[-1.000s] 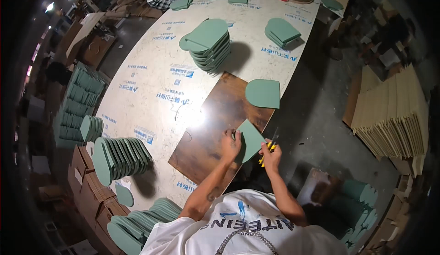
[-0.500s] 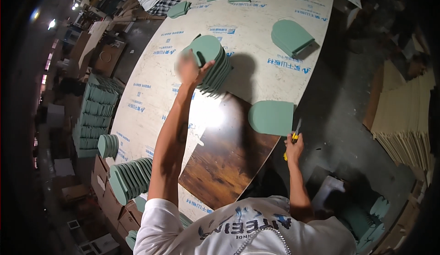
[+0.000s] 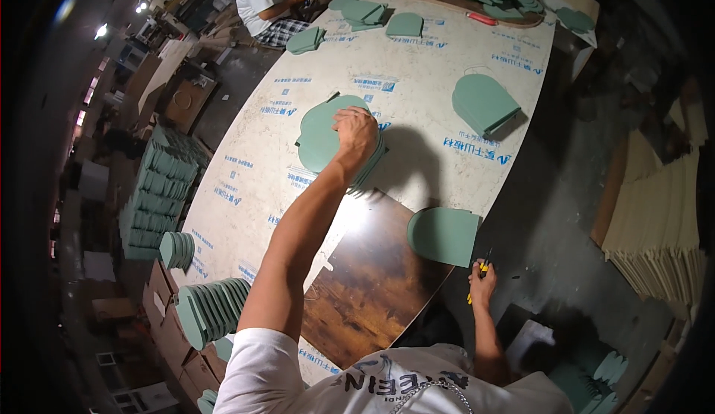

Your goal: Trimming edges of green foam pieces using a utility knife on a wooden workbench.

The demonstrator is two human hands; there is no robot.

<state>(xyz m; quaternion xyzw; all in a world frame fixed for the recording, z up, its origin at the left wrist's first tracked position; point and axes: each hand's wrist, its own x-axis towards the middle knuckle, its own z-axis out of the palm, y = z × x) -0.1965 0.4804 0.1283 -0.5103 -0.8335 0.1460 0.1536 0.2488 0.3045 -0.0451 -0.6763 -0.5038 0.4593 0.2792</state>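
My left hand (image 3: 356, 132) is reached out over a stack of green arch-shaped boards, its fingers curled onto the top green board (image 3: 319, 142). That board sits out of line with the ones beneath, sticking out to the left; its underside is hidden. In my right hand (image 3: 482, 286), held low beside the table's right edge, is a yellow and black utility knife (image 3: 484, 270) with its blade pointing away from me. Another green board (image 3: 445, 237) lies flat near that edge, just beyond the knife, partly over a brown wood-patterned panel (image 3: 376, 276).
More green boards (image 3: 485, 103) lie on the white printed table (image 3: 261, 146). Rows of them (image 3: 212, 306) stand along its left edge, with a tall pile (image 3: 158, 198) on the floor. Another person (image 3: 261, 1) sits at the far left. Pale sheets (image 3: 652, 243) are stacked at right.
My left hand has moved from the stack's left side to its right, on top. The top board now sticks out leftward. My right hand still holds the knife; the view has shifted slightly.
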